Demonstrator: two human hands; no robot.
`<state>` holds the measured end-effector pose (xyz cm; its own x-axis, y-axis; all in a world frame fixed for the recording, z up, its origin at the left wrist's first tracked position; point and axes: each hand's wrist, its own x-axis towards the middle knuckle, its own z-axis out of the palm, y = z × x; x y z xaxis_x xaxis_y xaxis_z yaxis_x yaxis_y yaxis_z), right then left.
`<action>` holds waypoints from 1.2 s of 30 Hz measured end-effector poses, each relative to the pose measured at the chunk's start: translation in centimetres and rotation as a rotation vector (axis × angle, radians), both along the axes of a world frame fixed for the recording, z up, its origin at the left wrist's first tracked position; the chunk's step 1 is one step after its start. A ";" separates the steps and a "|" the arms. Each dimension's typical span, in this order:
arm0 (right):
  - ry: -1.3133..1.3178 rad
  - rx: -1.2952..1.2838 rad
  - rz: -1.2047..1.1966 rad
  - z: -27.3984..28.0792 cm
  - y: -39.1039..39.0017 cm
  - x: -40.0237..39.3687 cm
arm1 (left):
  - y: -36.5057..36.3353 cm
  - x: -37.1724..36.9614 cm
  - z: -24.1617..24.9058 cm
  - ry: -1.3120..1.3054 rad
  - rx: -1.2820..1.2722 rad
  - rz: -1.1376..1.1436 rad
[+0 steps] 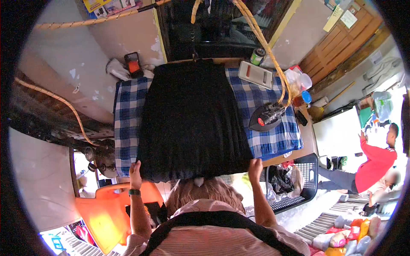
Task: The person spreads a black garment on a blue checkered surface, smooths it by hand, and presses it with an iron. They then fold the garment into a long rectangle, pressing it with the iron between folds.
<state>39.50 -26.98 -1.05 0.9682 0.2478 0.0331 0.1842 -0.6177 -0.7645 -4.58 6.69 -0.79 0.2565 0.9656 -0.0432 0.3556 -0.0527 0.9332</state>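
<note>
A black pleated skirt (pixel 192 119) lies spread over a blue-and-white checked cloth (pixel 126 115) on the table, its narrow end at the back and its wide hem toward me. My left hand (pixel 135 174) is closed on the hem's left corner. At the right corner, my right hand (pixel 255 170) grips the hem with its fingers closed. An iron (pixel 265 117) with a dark soleplate rests on the checked cloth, right of the skirt. Its yellow cord (pixel 267 45) runs up from it.
A pale tray (pixel 255 75), a green can (pixel 257 56) and a blue-lidded jar (pixel 304 98) stand at the back right. Below the table's right side is a dark basket (pixel 309 170) with bags. An orange chair (pixel 102 213) stands left. A person in red (pixel 376 166) is far right.
</note>
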 end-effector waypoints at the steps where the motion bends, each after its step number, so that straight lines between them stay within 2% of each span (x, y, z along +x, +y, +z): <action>1: 0.125 0.325 -0.042 -4.6 -2.2 2.5 | 0.2 -1.0 -0.4 -0.023 0.059 -0.031; 2: 0.339 0.398 -0.200 -3.5 -3.0 3.7 | 0.7 -2.5 -0.8 0.267 0.318 -0.131; 3: 0.321 0.499 -0.229 -0.3 -2.9 4.3 | 0.9 -3.1 -1.1 0.415 0.443 -0.183; 4: 0.295 0.567 -0.149 -2.3 -5.0 6.6 | 1.0 -3.7 -1.2 0.557 0.578 -0.223; 5: -0.129 0.043 0.021 -2.9 -7.1 8.9 | 1.3 -4.0 -1.0 0.440 0.519 -0.252; 6: 0.227 0.568 -0.210 0.0 -5.6 8.2 | 1.8 -4.4 -0.6 0.325 0.460 -0.281; 8: -0.107 -0.027 -0.038 0.9 -6.6 10.3 | 2.5 -4.2 2.1 0.211 0.404 -0.305; 9: -0.082 -0.031 0.026 0.3 -6.8 11.2 | 2.2 -2.7 6.2 0.257 0.082 -0.323; 10: -0.057 -0.037 0.090 -0.4 -6.7 11.9 | 2.3 -2.4 8.1 0.273 -0.081 -0.333; 11: -0.111 0.074 0.195 -0.5 -6.7 11.9 | 2.5 -2.1 10.0 0.298 -0.240 -0.335; 12: -0.010 -0.130 0.271 2.3 -7.2 11.7 | 3.0 -2.3 10.7 0.281 -0.431 -0.220; 13: 0.076 -0.059 0.231 4.5 -7.1 10.8 | 3.6 -2.5 10.9 0.261 -0.619 -0.104; 14: 0.163 0.011 0.191 5.5 -7.0 10.0 | 3.6 -3.3 10.3 0.260 -0.617 -0.106; 16: 0.293 -0.087 0.111 2.3 -9.4 10.4 | 3.0 -5.8 7.5 -0.135 -0.632 -0.060; 17: 0.256 -0.046 0.148 0.4 -10.2 10.7 | 3.6 -7.1 4.9 -0.198 -0.632 -0.122; 20: 0.283 0.006 0.193 -0.5 -11.0 11.1 | 2.9 -7.5 4.1 -0.236 -0.702 -0.121; 22: 0.315 -0.141 0.219 -1.5 -11.6 11.9 | 2.9 -7.2 4.1 -0.277 -0.760 -0.120; 24: -0.088 -0.534 0.460 -1.4 -10.8 12.1 | 2.8 -7.1 3.7 -0.299 -0.795 -0.119; 25: -0.495 -0.660 0.181 1.0 -8.4 10.2 | 3.1 -7.5 3.3 -0.159 -0.684 -0.106; 26: -0.393 -0.717 0.158 3.1 -5.3 9.4 | 3.1 -7.3 3.1 -0.020 -0.570 -0.094; 28: -0.409 -0.648 0.459 4.1 -2.4 8.4 | 2.6 -5.5 4.6 0.031 -0.551 -0.092; 30: -0.400 -0.624 0.726 7.3 0.5 6.9 | 3.1 -6.3 2.8 0.146 -0.319 0.020; 31: -0.399 -0.619 0.730 6.7 0.3 7.6 | 3.7 -7.3 1.1 0.130 -0.226 0.025; 32: -0.387 -0.555 0.587 6.1 0.3 8.5 | 4.3 -8.7 -1.1 0.128 -0.221 0.033; 33: -0.377 -0.486 0.450 5.7 0.6 10.0 | 4.8 -10.0 -3.4 0.276 -0.216 0.165; 34: -0.536 -0.350 0.466 6.8 1.0 11.9 | 4.6 -10.4 -3.8 0.429 -0.215 0.298; 35: -0.703 -0.230 0.480 8.0 1.5 13.9 | 2.9 -8.2 -2.4 0.500 0.399 0.367; 36: -0.831 -0.284 0.538 11.2 2.8 15.8 | 2.4 -7.2 -1.9 0.512 0.403 0.372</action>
